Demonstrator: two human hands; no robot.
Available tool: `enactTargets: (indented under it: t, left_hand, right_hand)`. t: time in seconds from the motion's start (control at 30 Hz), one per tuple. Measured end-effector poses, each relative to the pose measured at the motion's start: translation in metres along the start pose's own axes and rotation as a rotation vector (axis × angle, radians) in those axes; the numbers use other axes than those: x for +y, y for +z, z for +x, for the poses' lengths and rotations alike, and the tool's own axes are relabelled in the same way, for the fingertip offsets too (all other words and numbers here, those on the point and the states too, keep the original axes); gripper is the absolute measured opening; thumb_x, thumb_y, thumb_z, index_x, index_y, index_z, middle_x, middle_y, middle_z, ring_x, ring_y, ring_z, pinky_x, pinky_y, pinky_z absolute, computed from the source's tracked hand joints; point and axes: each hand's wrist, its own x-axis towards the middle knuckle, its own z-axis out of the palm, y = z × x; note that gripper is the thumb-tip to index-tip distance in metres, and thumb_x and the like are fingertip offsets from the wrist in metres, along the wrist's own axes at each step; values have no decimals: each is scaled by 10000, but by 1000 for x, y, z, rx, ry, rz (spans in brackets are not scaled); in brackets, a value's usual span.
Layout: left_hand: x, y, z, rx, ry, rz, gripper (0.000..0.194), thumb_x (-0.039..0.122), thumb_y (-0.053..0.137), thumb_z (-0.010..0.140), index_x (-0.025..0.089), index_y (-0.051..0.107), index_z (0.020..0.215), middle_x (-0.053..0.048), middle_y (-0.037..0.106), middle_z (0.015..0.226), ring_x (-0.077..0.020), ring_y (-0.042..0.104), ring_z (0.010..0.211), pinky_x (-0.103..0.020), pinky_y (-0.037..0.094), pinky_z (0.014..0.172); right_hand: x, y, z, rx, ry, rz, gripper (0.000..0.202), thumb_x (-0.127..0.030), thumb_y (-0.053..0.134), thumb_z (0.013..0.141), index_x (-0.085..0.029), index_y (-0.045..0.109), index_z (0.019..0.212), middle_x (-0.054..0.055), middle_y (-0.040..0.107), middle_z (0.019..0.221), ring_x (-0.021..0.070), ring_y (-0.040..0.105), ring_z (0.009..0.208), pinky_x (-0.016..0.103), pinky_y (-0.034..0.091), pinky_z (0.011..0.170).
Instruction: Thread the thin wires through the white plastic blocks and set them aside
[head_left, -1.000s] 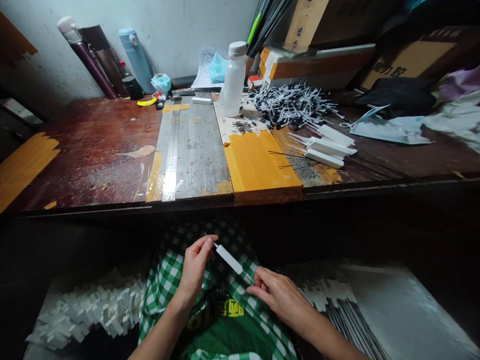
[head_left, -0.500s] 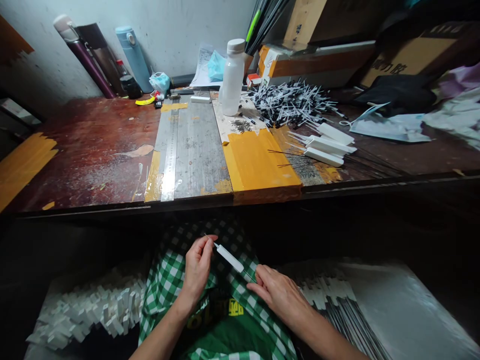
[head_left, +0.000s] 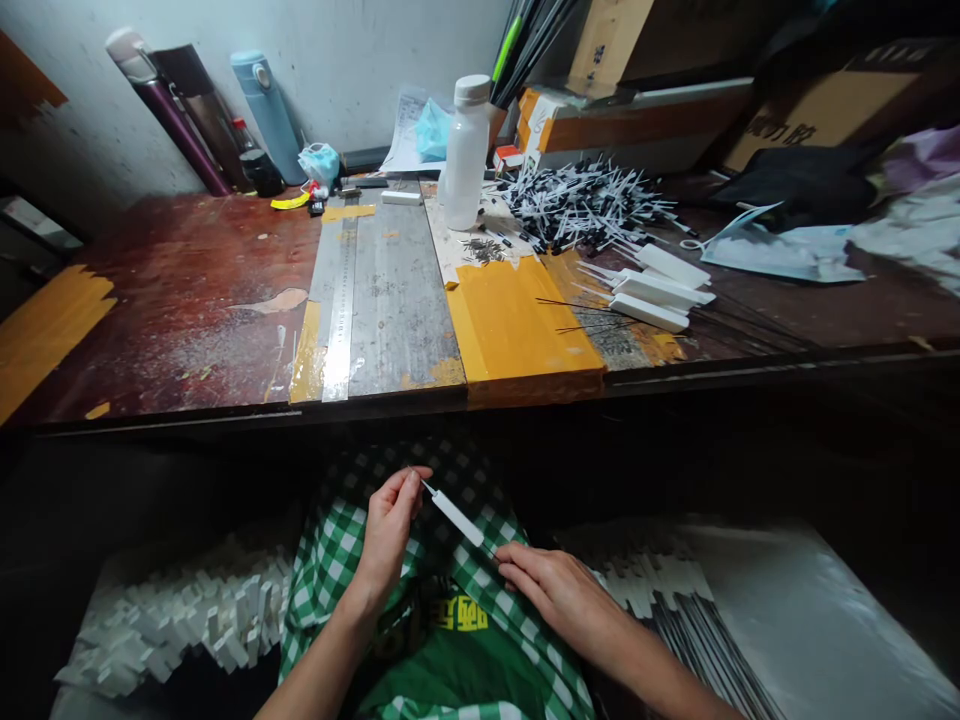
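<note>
Over my lap, below the table edge, I hold a small white flat piece on a thin wire [head_left: 456,519]. My left hand [head_left: 390,535] pinches the wire's upper left end between thumb and fingers. My right hand [head_left: 559,595] grips the lower right end, fingers pointing left. The piece slants down from left to right between the two hands. Under them lies a green and white checked cloth [head_left: 450,625].
A pile of white pieces [head_left: 165,625] lies at my lower left, more white pieces with dark wires [head_left: 675,600] at my lower right. On the table are a steel ruler [head_left: 341,300], yellow tape [head_left: 517,320], a white bottle [head_left: 465,150], a heap of wired pieces [head_left: 585,205].
Both hands shifted slightly; the right hand slid a little down along the wire and the white piece tilted a touch steeper. The view moved up slightly.
</note>
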Motion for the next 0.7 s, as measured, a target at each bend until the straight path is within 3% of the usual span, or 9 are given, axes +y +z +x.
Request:
enactTargets:
  t: [0.2, 0.53, 0.7]
  left_hand:
    - [1, 1, -1, -7, -3, 5, 349, 473, 625, 836, 152, 724, 930, 24, 461, 641, -100, 367, 610, -191, 313, 550]
    - [-2, 1, -1, -21, -17, 20, 350, 471, 617, 843, 153, 724, 941, 20, 472, 650, -97, 365, 604, -189, 302, 540]
    - [-3, 1, -2, -10, -30, -7, 352, 479, 626, 837, 157, 724, 939, 23, 463, 650, -95, 365, 609, -184, 306, 547]
  right_hand:
    - [-3, 0, 3, 18, 72, 0, 180, -283, 487, 928, -224, 564, 776, -16, 649, 765, 168, 623, 714, 238, 371, 606]
    - [0, 3, 5, 44, 112, -8, 208, -296, 625, 868, -210, 512, 716, -35, 609, 710, 147, 580, 650, 230, 340, 568]
    - [7, 5, 5, 72, -14, -44, 215, -293, 451, 977, -226, 611, 850, 0, 650, 839, 172, 630, 768, 244, 407, 663]
